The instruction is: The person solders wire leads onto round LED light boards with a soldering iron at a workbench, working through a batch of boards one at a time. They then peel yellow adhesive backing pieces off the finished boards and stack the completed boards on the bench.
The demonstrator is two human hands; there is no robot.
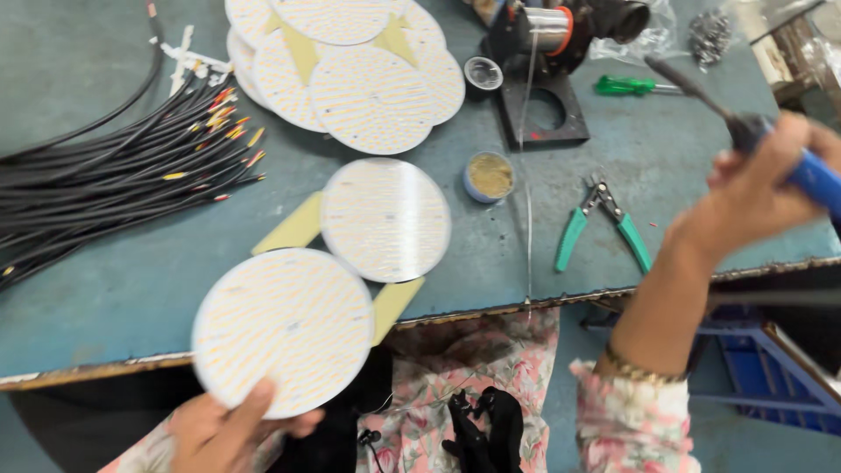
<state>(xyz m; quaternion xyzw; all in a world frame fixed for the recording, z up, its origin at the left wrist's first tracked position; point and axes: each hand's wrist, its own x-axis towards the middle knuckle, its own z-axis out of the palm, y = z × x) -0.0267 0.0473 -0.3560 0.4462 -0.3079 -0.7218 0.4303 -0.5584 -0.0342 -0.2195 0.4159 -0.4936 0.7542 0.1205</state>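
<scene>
My left hand [229, 429] grips the lower edge of a round white circuit disc [282, 328] dotted with rows of small yellow parts, held over the table's front edge. A second such disc [385, 219] lies flat on the teal table [105, 289] just beyond it, on yellow paper strips [293, 229]. My right hand [762, 188] is raised at the right and holds a soldering iron [810, 175] with a blue handle, its dark tip pointing up and left. A thin solder wire [529, 219] runs down from a spool [547, 31].
A stack of more discs [368, 88] lies at the back. A bundle of black cables [105, 188] fills the left. Green-handled cutters [603, 226], a small flux tin [489, 177], a green screwdriver [631, 85] and a black stand [539, 109] sit on the right half.
</scene>
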